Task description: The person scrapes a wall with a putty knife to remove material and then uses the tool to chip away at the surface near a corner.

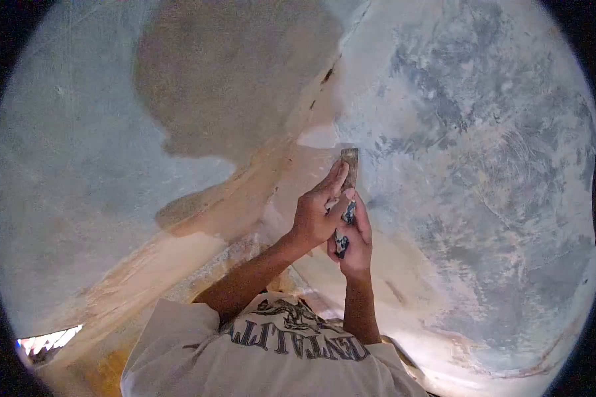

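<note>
A narrow scraper (351, 159) with a flat, worn metal blade points upward, its tip against the wall surface. My right hand (356, 250) is wrapped round its dark, paint-spotted handle (342, 246). From the left, my left hand (313, 215) closes on the same tool, with its fingers pressed together along the blade. Both hands sit close together, touching or nearly so; part of the handle is hidden behind the fingers. Just right of the blade, the wall (470, 152) has patchy grey-blue and pale smears.
A brownish seam (198, 258) with small dark cracks runs diagonally from lower left to upper centre. Left of it lies a smoother grey-blue surface (79, 165). Shadows fall across the upper middle. A bright opening (49, 341) shows at lower left. My printed white shirt (265, 364) fills the bottom.
</note>
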